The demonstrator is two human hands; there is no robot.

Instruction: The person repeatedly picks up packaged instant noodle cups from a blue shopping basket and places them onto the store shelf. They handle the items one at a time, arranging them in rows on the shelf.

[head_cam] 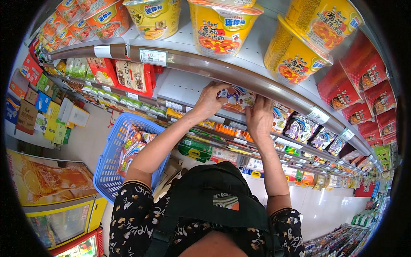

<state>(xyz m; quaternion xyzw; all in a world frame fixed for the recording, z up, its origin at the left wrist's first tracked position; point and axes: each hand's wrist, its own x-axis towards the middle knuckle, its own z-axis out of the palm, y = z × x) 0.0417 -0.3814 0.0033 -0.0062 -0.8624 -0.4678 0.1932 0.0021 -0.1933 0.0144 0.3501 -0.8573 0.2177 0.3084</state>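
Observation:
On a grey metal shelf (186,86) under the top one, my left hand (212,99) holds the left end of a printed snack packet (237,99) between thumb and fingers. My right hand (260,117) lies against the packet's right end, its fingertips partly hidden under the brown shelf edge. More packets with a football print (280,119) stand just right of my right hand, beside dark purple-and-white packets (300,127). Below my left arm is a blue plastic basket (107,160) with several similar colourful packets (132,144) in it.
Yellow noodle cups (224,30) and orange noodle cups (107,24) stand on the upper shelf, whose brown front edge (205,66) overhangs my hands. Red noodle packs (126,77) stand left on the lower shelf. Cartons (29,115) and a yellow-framed freezer (64,221) are at the left.

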